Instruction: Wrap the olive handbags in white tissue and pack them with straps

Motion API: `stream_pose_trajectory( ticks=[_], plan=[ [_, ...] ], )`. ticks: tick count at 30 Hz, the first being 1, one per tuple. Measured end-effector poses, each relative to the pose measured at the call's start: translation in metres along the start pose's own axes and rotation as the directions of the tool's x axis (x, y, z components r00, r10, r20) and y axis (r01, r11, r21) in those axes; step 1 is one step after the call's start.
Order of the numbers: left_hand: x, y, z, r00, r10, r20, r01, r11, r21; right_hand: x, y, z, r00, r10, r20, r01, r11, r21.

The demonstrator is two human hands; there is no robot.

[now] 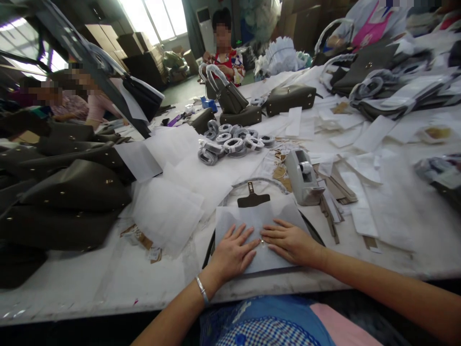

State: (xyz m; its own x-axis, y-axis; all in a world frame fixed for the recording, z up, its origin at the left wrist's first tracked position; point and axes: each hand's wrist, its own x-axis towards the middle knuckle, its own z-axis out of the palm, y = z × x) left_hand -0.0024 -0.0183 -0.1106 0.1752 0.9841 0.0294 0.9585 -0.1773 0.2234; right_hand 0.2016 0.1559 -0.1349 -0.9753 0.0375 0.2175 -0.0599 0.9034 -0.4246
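Observation:
A white sheet (pixel 230 216) lies over a dark handbag at the table's front edge. The bag's dark flap with a metal clasp (pixel 254 198) shows above the sheet, and its wrapped handle (pixel 275 182) curves behind. My left hand (pixel 234 252) rests flat on the left part of the sheet, fingers spread. Lying flat on the right part is my right hand (pixel 290 241), its fingers slightly apart. A small metal piece (pixel 262 241) shows between the fingertips of both hands. Neither hand holds anything.
Dark handbags (pixel 68 202) are piled at the left, beside loose white sheets (pixel 165 211). A tape dispenser (pixel 304 178) stands right of the covered bag. Wrapped rolled straps (pixel 234 144) lie farther back. Paper strips and cards cover the right side. Other people sit around the table.

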Motion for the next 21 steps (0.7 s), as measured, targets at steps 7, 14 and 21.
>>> stream_pose_trajectory(
  ticks=[7,14,21],
  plan=[
    [0.001,-0.006,-0.005,0.995,-0.019,0.095,0.017,1.0,0.02,-0.004,0.007,-0.01,0.995,0.009,0.098,-0.006,1.0,-0.027],
    [0.001,-0.012,0.003,0.999,-0.012,0.045,0.006,0.992,0.129,-0.003,0.009,-0.009,0.995,0.03,0.091,-0.011,0.98,-0.199],
    [0.008,-0.033,0.023,0.974,0.108,-0.2,-0.069,0.978,0.195,-0.002,0.029,0.004,0.997,-0.07,-0.026,0.061,0.965,-0.256]
  ],
)
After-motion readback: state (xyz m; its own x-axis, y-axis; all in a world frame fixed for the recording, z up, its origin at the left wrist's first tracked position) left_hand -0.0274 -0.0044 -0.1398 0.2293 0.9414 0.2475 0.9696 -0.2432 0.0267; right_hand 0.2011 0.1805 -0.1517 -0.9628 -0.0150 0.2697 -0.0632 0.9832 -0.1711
